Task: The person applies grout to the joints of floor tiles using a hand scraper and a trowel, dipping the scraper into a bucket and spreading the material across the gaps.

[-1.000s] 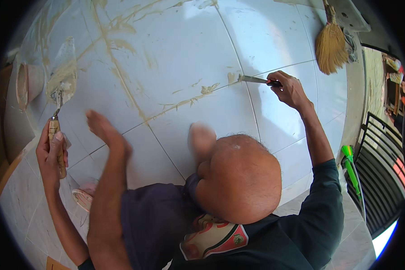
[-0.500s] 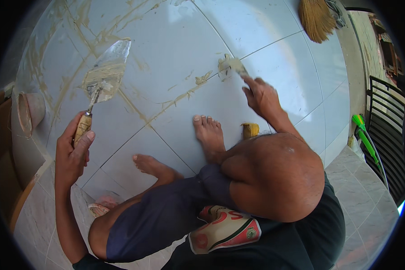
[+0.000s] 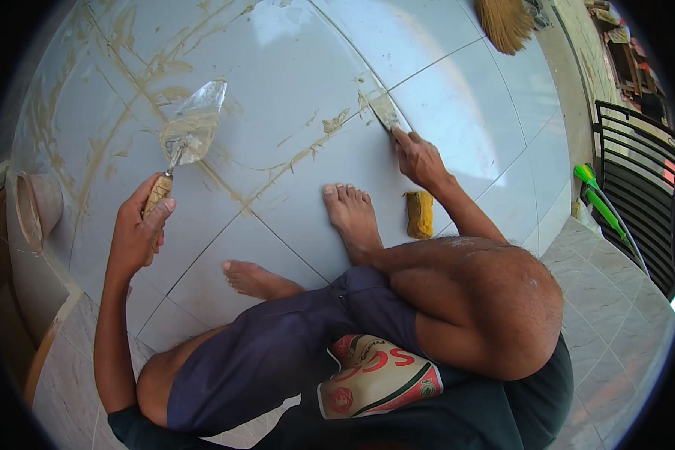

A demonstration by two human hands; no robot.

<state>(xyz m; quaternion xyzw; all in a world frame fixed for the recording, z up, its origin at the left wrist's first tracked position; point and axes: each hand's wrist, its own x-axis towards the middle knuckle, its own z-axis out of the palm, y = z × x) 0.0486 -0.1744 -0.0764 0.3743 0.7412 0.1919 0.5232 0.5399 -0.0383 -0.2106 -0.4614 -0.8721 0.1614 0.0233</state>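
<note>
My left hand grips the wooden handle of a pointed trowel, held up over the tiles at the left. Beige grout paste coats the lower part of its blade; the tip is bare metal. My right hand is closed on the handle of a putty knife, whose blade meets the tiled floor at a joint. A thin smear of paste surrounds that blade. To the left, a lump of grout sits beside the joint, and beige paste fills the lines further left.
A yellow sponge lies by my bare foot. At the far left a whitish bucket rests tipped. A straw broom is at the top right. Along the right side are a black metal rack and a bright green tool.
The putty knife's blade has swung to a flatter, longer view beside the joint, with less paste showing around it. The trowel remains held up. The sponge is more fully visible.
</note>
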